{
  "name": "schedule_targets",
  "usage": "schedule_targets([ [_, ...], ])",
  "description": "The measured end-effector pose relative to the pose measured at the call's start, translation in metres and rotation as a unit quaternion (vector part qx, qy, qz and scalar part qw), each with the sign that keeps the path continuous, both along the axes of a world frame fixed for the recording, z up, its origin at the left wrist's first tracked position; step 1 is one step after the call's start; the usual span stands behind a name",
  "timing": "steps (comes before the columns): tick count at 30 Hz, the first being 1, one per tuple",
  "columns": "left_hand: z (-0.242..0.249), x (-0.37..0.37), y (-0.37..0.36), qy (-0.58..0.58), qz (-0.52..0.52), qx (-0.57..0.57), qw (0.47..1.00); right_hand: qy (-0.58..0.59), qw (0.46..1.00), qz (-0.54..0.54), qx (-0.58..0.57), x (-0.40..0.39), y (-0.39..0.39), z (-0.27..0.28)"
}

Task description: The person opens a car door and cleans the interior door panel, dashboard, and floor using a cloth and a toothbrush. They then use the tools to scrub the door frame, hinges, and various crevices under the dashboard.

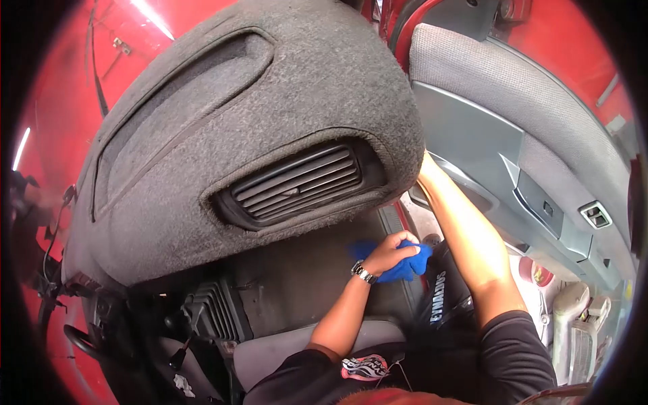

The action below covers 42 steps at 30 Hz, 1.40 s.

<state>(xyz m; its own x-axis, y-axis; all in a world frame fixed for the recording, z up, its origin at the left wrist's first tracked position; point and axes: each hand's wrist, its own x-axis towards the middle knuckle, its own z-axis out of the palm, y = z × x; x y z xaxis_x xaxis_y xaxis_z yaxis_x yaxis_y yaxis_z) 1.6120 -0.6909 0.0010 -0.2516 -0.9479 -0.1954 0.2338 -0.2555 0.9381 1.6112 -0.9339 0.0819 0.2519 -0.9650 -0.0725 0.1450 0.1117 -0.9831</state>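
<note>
My left hand [397, 253], with a metal watch on its wrist, is closed around a crumpled blue cloth [412, 264]. It is below the right end of the dashboard [324, 88], near the door opening. My right arm reaches up past that end of the dashboard, and only the edge of my right hand [425, 167] shows. Its fingers are hidden behind the dashboard's side, so what they touch cannot be seen. The dashboard has a fuzzy grey covering, with black air vent slats [300, 189] set into it and a long recess above.
An open car door [472, 121] with grey fabric and plastic trim stands at the right. A ribbed gear lever boot [212, 314] and the edge of a grey seat [270, 351] are at lower left. The dark floor [297, 277] lies under the dashboard. Red bodywork surrounds the cabin.
</note>
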Motion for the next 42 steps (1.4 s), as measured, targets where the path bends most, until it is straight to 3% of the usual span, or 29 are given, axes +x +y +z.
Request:
schedule_targets([
  [2,-0.005,0.001,0.001,0.004,-0.013,0.037,0.999,0.285,0.937,-0.088,-0.184,-0.014,0.045,0.085],
  [6,-0.009,0.002,-0.002,0.014,0.016,0.066,0.998,0.313,0.918,-0.109,-0.216,-0.018,0.050,0.091],
  [9,-0.004,0.002,0.001,0.044,0.020,0.080,0.996,0.399,0.879,-0.136,-0.220,-0.012,0.051,0.086],
  [13,-0.006,0.000,0.000,-0.057,0.028,0.021,0.998,0.369,0.896,-0.143,-0.199,-0.002,0.049,0.073],
  [21,-0.013,-0.006,0.003,-0.002,0.043,0.044,0.998,0.318,0.929,-0.152,-0.114,0.010,0.048,0.062],
  [23,-0.021,-0.005,0.002,0.001,0.045,0.041,0.998,0.334,0.929,-0.158,-0.026,0.013,0.047,0.048],
  [28,-0.013,-0.003,0.005,-0.020,0.048,0.068,0.996,0.335,0.918,-0.166,-0.133,-0.001,0.060,0.050],
  [31,-0.011,-0.003,-0.001,0.026,0.061,0.070,0.995,0.240,0.940,-0.173,-0.168,-0.005,0.066,0.048],
  [36,-0.010,-0.008,0.000,0.054,0.090,0.077,0.992,0.211,0.959,-0.156,-0.107,0.023,0.041,0.056],
  [38,-0.015,-0.007,0.000,0.043,0.095,0.064,0.992,0.235,0.956,-0.171,-0.030,0.030,0.040,0.056],
  [42,-0.003,-0.004,0.000,0.055,0.093,0.077,0.991,0.232,0.961,-0.133,-0.067,0.010,0.049,0.070],
])
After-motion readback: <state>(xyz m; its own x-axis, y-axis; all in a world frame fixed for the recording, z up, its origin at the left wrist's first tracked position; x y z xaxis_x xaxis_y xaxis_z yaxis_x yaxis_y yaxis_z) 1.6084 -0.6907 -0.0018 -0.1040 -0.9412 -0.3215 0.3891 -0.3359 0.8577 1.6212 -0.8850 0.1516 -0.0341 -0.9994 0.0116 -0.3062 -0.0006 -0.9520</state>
